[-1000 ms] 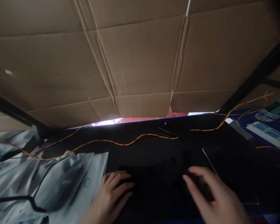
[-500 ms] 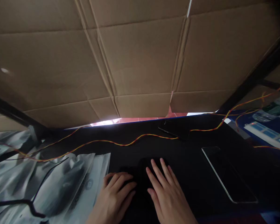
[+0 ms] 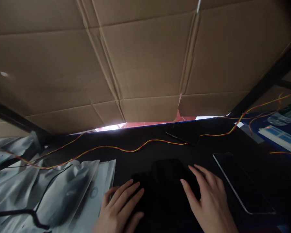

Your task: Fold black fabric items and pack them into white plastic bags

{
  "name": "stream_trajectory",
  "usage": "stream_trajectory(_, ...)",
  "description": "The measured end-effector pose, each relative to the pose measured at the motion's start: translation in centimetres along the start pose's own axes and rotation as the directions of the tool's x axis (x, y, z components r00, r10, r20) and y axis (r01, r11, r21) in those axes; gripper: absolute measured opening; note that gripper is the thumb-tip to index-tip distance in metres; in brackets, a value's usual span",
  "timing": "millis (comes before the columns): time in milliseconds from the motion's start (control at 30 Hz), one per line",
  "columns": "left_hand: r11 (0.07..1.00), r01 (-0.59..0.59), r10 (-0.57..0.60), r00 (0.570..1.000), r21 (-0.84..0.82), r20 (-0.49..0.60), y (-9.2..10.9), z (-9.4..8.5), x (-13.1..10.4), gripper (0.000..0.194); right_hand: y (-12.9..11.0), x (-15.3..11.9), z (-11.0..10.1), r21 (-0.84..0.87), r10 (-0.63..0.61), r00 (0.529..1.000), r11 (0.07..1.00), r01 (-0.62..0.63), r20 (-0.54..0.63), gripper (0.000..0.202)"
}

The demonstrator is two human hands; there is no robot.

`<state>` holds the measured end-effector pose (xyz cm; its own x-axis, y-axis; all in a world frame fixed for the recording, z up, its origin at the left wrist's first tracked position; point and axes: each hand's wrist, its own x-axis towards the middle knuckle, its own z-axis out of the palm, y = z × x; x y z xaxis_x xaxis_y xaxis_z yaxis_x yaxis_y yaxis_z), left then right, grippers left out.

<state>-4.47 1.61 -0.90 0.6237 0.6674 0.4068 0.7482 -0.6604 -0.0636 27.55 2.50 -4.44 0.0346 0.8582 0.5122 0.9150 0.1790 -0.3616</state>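
Flanking a black item [image 3: 169, 173]
Probably soft, light: pinch its edge; your left hand [image 3: 120, 205] and right hand [image 3: 210, 195] spread, grip seemingly empty.

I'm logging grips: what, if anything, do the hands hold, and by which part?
It cannot be told: the left hand and the right hand are at either side of a black object, too dark to show any hold.

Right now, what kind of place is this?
It looks like a boxed-in workbench, maybe in a workshop, though I can't be sure. A big folded cardboard sheet screens the back, red-and-yellow wire runs across the black tabletop, and see-through plastic bags lie on the left.
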Motion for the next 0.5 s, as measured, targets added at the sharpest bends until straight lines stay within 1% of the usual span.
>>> stream_trajectory(33,0.999,0.040,-0.040,0.999,-0.006,-0.015,0.4,0.5,0.2,0.038,0.2,-0.5,0.2,-0.024,0.040,0.999,0.999,-0.040,-0.012,0.049)
stream_trajectory(100,0.994,0.107,-0.108,0.994,-0.031,-0.034,0.9,1.3,0.6,0.036,0.3,-1.1,0.5,-0.025,0.063,0.998,0.998,-0.063,0.001,0.050)
stream_trajectory(167,0.987,0.145,-0.149,0.988,-0.066,-0.045,1.1,1.9,0.9,0.033,0.1,-1.2,0.3,0.035,0.082,0.997,0.996,-0.083,0.008,0.043)
stream_trajectory(233,0.981,0.156,-0.163,0.985,-0.115,-0.050,1.3,2.1,1.1,0.033,-0.5,-0.7,-0.5,0.102,0.109,0.994,0.989,-0.108,0.001,0.034)
stream_trajectory(300,0.972,0.159,-0.171,0.984,-0.172,-0.056,1.8,2.1,1.1,0.032,-1.4,0.1,-1.5,0.132,0.105,0.993,0.986,-0.098,-0.050,0.023)
stream_trajectory(367,0.959,0.171,-0.192,0.979,-0.227,-0.073,2.4,2.2,0.9,0.034,-2.9,0.7,-2.1,0.133,0.023,0.995,0.991,-0.010,-0.097,0.011)
stream_trajectory(400,0.950,0.189,-0.215,0.973,-0.250,-0.082,2.7,2.3,0.7,0.036,-3.8,0.9,-2.1,0.127,-0.039,0.994,0.991,0.052,-0.101,0.011)
stream_trajectory(433,0.940,0.210,-0.242,0.966,-0.270,-0.091,3.0,2.5,0.5,0.038,-4.9,1.0,-1.9,0.121,-0.109,0.991,0.986,0.118,-0.081,0.016)
stream_trajectory(500,0.917,0.261,-0.304,0.947,-0.300,-0.107,3.4,2.9,-0.1,0.041,-7.3,0.7,-1.0,0.129,-0.237,0.971,0.963,0.236,-0.006,0.024)
